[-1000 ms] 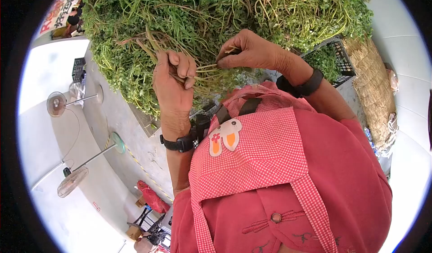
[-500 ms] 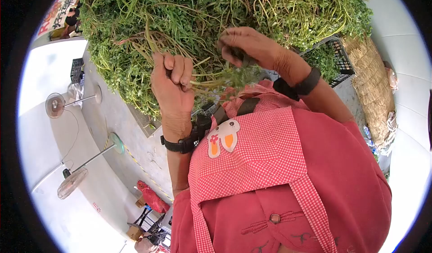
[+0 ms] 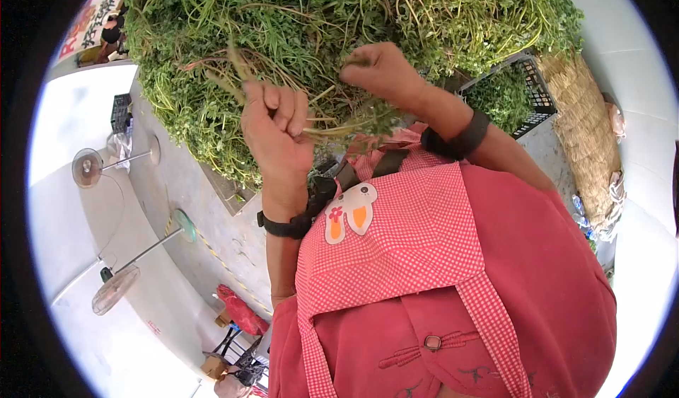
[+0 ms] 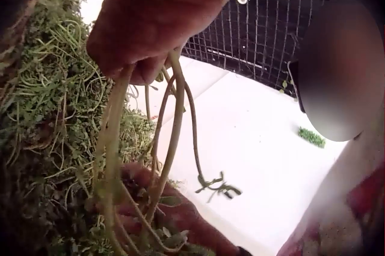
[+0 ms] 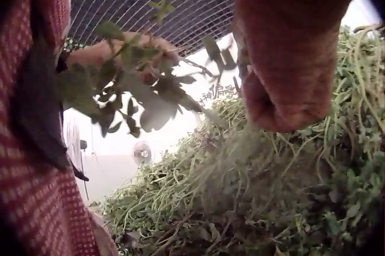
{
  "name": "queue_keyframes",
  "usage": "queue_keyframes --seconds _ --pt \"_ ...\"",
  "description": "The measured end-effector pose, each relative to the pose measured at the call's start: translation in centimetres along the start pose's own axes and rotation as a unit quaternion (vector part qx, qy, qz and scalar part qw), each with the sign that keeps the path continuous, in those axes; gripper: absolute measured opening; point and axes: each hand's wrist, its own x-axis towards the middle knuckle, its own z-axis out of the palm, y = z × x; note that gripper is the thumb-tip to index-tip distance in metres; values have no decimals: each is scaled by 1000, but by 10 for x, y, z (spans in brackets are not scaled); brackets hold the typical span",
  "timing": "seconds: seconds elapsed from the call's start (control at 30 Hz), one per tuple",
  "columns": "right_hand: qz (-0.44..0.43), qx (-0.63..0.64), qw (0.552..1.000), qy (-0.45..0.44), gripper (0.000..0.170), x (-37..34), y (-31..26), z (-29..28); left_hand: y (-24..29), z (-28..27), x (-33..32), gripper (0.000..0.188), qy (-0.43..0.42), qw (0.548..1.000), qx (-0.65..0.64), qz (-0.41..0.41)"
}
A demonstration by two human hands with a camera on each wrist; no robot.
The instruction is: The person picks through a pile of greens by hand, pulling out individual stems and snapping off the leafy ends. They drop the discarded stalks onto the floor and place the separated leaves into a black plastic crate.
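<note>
Green stems, one loose bunch: slender, pale green, bent, small leaves at the ends; placed at 11 o'clock in the head view, gripped in the curled fingers of the left hand. Right hand, at 1 o'clock: fingers curled; contents, if any, cannot be told through blur. Heap of greens: tangled, leafy, at 12 o'clock.
</note>
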Motion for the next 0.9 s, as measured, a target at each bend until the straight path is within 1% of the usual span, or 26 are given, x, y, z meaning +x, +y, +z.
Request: queue_keyframes --seconds 0.03,0.07,0.1,0.13,0.17,0.2,0.23,0.27,0.33,0.37,0.4,0.47,0.5,0.57,0.6,0.67,0.7,0.77,0.8,0.83,0.87,0.9 --pt "48 124 991 0 19 2 7 -11 2 1 0 36 -14 1000 -24 11" --pt "94 243 965 -4 18 6 12 -19 5 2 4 36 -15 999 -26 15" --pt "155 263 952 -16 17 5 3 -21 7 1 5 36 -6 1000 -22 20" --pt "161 266 950 -19 17 -1 -2 -21 9 -1 4 36 6 1000 -17 20" --pt "140 239 959 -67 17 -7 -6 -21 10 -3 5 36 8 999 -36 8" --pt "113 207 965 -113 17 -8 -8 -24 9 -3 6 36 5 999 -37 9" --pt "51 186 973 -130 20 -8 0 -20 8 -4 8 36 14 999 -42 8" --pt "51 187 973 -129 20 -10 2 -21 7 -6 8 36 27 999 -46 4" --pt "92 147 959 -223 25 -14 7 -23 5 -12 10 35 27 999 -47 5" --pt "83 171 962 -199 24 -17 10 -18 5 -13 12 35 25 998 -51 7" --pt "83 170 962 -198 24 -17 10 -21 5 -12 13 35 24 998 -51 7" --pt "89 149 952 -252 26 -18 10 -26 7 -9 13 34 56 998 -17 3" --pt "89 149 952 -252 26 -20 8 -25 7 -8 13 34 56 998 -17 3" --pt "1 107 970 -219 26 -23 3 -19 6 -6 13 34 57 998 -5 7" --pt "1 107 970 -219 26 -22 4 -17 5 -5 13 34 56 998 -5 6" --pt "-46 71 987 -139 26 -19 10 -13 3 -5 12 34 58 998 4 16" --pt "-45 71 987 -139 26 -17 14 -13 2 -5 11 34 58 998 4 15" --pt "76 82 994 6 15 -9 21 -16 2 -5 9 34 27 998 -55 13" --pt "77 83 994 7 15 -8 21 -17 4 -6 8 34 26 998 -54 12" --pt "133 180 974 34 14 -7 19 -21 8 -6 8 33 14 998 -50 22" --pt "188 274 941 57 12 -4 18 -25 11 -7 8 32 3 998 -47 33" --pt "174 322 931 -14 14 -5 17 -30 11 -8 8 32 8 998 -47 33"
